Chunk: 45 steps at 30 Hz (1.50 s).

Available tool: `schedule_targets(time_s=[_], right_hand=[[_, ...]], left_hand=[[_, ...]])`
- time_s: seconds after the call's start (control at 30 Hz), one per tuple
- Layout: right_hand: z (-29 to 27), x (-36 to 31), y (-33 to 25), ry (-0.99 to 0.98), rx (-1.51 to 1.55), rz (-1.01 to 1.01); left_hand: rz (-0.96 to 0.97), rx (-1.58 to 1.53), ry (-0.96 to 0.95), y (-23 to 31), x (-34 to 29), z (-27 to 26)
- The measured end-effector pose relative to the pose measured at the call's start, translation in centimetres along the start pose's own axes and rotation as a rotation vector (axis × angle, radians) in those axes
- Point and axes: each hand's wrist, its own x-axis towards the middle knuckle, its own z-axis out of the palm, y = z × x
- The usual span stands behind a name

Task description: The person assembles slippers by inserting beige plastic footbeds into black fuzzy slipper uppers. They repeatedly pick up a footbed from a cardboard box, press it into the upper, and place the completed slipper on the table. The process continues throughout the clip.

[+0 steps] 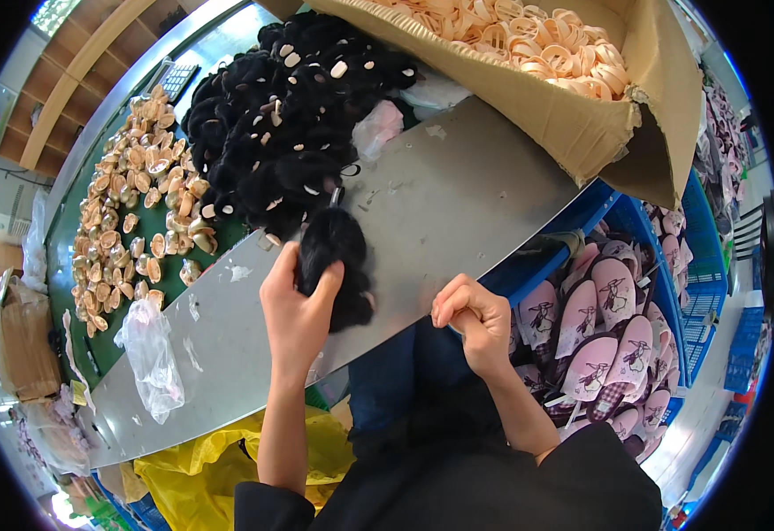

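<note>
My left hand (297, 305) grips a tuft-shaped piece of black, fluffy, hair-like material (332, 243), thumb across its front, over the grey metal tabletop (440, 195). A paler bit shows at the piece's lower right edge. To the right and apart from it, my right hand (474, 320) is closed with curled fingers near the table's front edge; what it pinches, if anything, is hidden. Beyond my left hand lies a large heap of similar black fluffy pieces (263, 115), with small pale oval parts showing among them.
Hollow gold-and-peach shells (113, 239) cover a green surface at left. A cardboard box (546, 133) of peach plastic loops (528, 35) stands at the far right. Clear plastic bags (153, 354) lie about. Blue crates (688, 257) hold pink slippers (590, 363); a yellow bag (210, 469) is below.
</note>
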Motion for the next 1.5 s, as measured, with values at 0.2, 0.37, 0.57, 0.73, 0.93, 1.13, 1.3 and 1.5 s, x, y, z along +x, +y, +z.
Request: schedule_targets(time_s=[0.2, 0.37, 0.57, 0.73, 0.93, 1.13, 1.3, 1.5], right_hand=[[3.0, 0.8, -2.0, -0.1, 0.046, 0.204], [6.4, 0.8, -2.2, -0.295, -0.058, 0.329], [6.9, -0.4, -2.0, -0.381, 0.024, 0.12], [8.1, -0.3, -2.7, -0.237, -0.025, 0.184], [9.2, -0.7, -3.5, -0.511, -0.536, -0.388], [8.5, -1.3, -3.0, -0.34, -0.345, -0.387], [7.7, -0.6, -2.6, -0.349, -0.218, 0.103], [8.4, -1.1, -2.3, -0.455, -0.039, 0.201]], left_hand=[[-0.122, -0.358, 0.062, 1.3, -5.9, -1.0], [-0.156, -0.562, 0.195, 1.5, -8.4, -0.2], [-0.073, -0.107, 0.294, -1.6, -8.6, -1.9], [0.341, -0.158, 0.365, -0.8, -11.1, -3.2], [-0.128, -0.71, -0.147, -1.5, -13.1, -2.9], [-0.352, -0.977, 0.048, -1.4, -13.2, -3.0], [-0.46, -1.06, 0.122, -0.8, -13.7, -3.1], [-0.498, -1.125, 0.164, -1.5, -14.3, -2.6]])
